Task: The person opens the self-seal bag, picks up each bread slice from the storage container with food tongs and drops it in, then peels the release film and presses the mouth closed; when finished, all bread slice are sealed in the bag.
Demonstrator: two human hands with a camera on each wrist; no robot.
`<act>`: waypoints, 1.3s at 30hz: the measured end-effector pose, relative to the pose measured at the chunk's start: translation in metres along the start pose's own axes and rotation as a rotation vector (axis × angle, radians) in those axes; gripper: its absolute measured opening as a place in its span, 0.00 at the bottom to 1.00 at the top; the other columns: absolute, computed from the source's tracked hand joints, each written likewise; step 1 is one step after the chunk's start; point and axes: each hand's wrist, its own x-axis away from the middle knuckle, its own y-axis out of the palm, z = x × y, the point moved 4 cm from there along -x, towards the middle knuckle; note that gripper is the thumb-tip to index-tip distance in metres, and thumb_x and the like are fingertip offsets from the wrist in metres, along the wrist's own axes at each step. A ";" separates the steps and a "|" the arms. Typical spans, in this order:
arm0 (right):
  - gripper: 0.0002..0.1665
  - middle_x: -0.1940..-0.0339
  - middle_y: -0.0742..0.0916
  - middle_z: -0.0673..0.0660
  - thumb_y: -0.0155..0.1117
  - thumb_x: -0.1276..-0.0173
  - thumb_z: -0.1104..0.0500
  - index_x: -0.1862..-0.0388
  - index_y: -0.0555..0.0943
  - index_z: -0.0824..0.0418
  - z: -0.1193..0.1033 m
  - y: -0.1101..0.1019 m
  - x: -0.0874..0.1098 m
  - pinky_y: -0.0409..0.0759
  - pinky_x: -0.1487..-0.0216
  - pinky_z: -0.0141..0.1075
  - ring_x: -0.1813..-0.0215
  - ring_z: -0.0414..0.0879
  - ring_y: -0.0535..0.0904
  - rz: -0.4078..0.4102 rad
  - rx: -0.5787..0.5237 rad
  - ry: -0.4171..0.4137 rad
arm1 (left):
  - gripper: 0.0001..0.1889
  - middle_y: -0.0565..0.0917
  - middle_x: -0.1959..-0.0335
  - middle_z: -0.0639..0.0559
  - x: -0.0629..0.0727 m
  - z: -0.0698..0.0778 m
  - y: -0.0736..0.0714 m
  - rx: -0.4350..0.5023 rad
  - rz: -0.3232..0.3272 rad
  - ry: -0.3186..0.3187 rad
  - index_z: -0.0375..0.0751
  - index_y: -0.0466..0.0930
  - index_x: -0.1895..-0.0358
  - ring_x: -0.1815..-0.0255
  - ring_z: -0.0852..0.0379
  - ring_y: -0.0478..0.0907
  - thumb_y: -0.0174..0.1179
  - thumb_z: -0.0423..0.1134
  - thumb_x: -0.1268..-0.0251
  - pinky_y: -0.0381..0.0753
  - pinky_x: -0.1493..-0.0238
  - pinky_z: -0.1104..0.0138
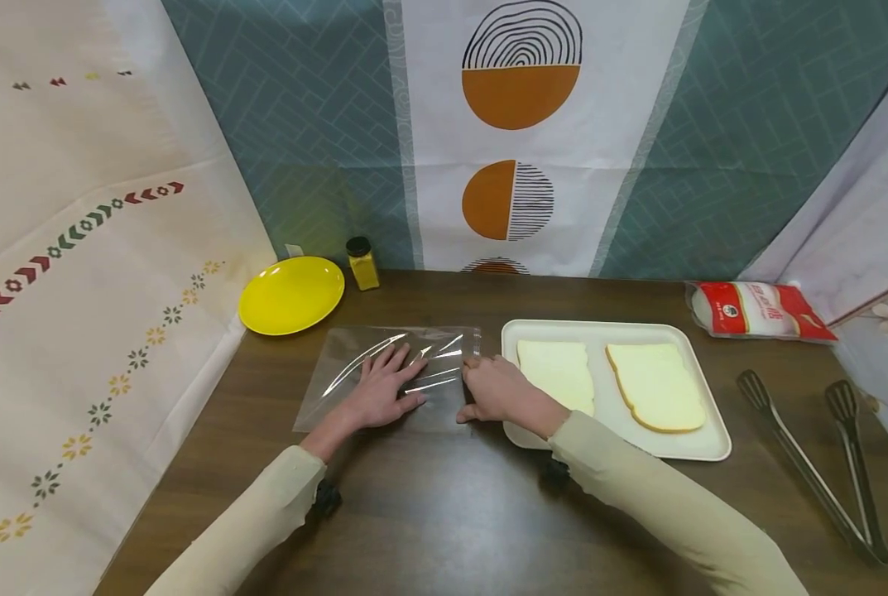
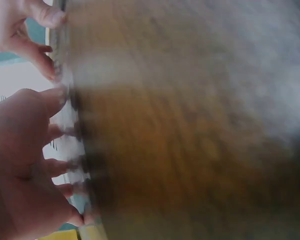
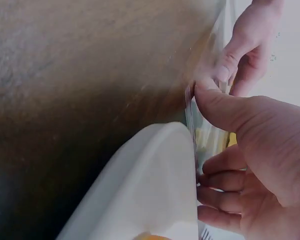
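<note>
A clear plastic bag [image 1: 399, 372], shiny with reflections, lies flat on the brown table. My left hand [image 1: 387, 385] rests palm down on its middle with the fingers spread. At the bag's right edge is my right hand [image 1: 497, 389], its thumb stretched towards me and apart from the fingers. In the right wrist view, the thumb [image 3: 217, 102] touches the near part of the bag's edge, and the other fingers [image 3: 222, 185] bend down beside it. The left wrist view is blurred; there the left hand [image 2: 25, 160] shows with fingertips down along the surface.
Right of the bag, a white tray [image 1: 660, 331] holds two slices of bread [image 1: 559, 372], partly under my right forearm. Behind stand a yellow plate [image 1: 290, 295] and a yellow jar with a black lid [image 1: 363, 265]. At the right lie a red-and-clear packet [image 1: 764, 310] and metal tongs [image 1: 804, 472].
</note>
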 end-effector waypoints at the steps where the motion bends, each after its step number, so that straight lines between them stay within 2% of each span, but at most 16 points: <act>1: 0.46 0.38 0.81 0.64 0.71 0.44 0.30 0.45 0.82 0.68 0.000 0.000 0.000 0.78 0.48 0.49 0.41 0.57 0.80 -0.003 0.005 0.004 | 0.34 0.54 0.22 0.33 0.000 -0.001 0.000 0.002 0.018 0.007 0.45 0.65 0.24 0.22 0.32 0.44 0.59 0.53 0.29 0.41 0.32 0.31; 5: 0.49 0.34 0.78 0.65 0.71 0.44 0.29 0.41 0.81 0.69 0.000 0.001 0.000 0.75 0.42 0.50 0.31 0.58 0.72 -0.004 0.018 -0.004 | 0.31 0.57 0.23 0.34 0.001 -0.005 0.000 0.027 0.075 0.018 0.43 0.69 0.27 0.23 0.32 0.47 0.60 0.50 0.29 0.43 0.32 0.30; 13: 0.49 0.36 0.79 0.66 0.72 0.43 0.31 0.40 0.78 0.69 -0.001 0.003 0.000 0.78 0.45 0.49 0.33 0.58 0.74 0.010 -0.011 -0.063 | 0.25 0.64 0.26 0.34 0.000 -0.008 0.000 0.060 0.150 0.039 0.43 0.77 0.33 0.26 0.30 0.54 0.63 0.46 0.31 0.46 0.33 0.29; 23: 0.48 0.35 0.78 0.66 0.72 0.43 0.32 0.40 0.78 0.70 -0.002 0.004 0.000 0.78 0.43 0.48 0.32 0.57 0.73 -0.014 -0.008 -0.056 | 0.23 0.68 0.28 0.34 0.001 -0.007 -0.001 0.111 0.188 0.040 0.41 0.81 0.38 0.27 0.30 0.56 0.64 0.45 0.32 0.46 0.34 0.28; 29: 0.49 0.36 0.79 0.66 0.72 0.43 0.32 0.39 0.77 0.71 -0.003 0.003 0.000 0.78 0.43 0.48 0.34 0.57 0.74 -0.012 -0.021 -0.053 | 0.23 0.65 0.27 0.33 0.003 -0.006 -0.001 0.150 0.173 0.053 0.39 0.78 0.35 0.25 0.29 0.53 0.53 0.48 0.24 0.43 0.34 0.28; 33: 0.50 0.36 0.78 0.66 0.72 0.43 0.32 0.39 0.77 0.71 -0.003 0.003 0.000 0.77 0.42 0.47 0.33 0.58 0.73 -0.021 -0.018 -0.052 | 0.23 0.64 0.27 0.32 0.003 -0.003 0.000 0.138 0.170 0.048 0.38 0.77 0.34 0.25 0.29 0.52 0.49 0.47 0.22 0.43 0.34 0.28; 39: 0.49 0.38 0.79 0.65 0.72 0.44 0.31 0.41 0.78 0.70 -0.003 0.003 0.000 0.78 0.44 0.47 0.35 0.58 0.74 -0.010 -0.013 -0.054 | 0.19 0.69 0.30 0.33 0.002 -0.001 0.000 0.079 0.231 0.028 0.38 0.81 0.38 0.27 0.29 0.57 0.58 0.41 0.28 0.48 0.35 0.28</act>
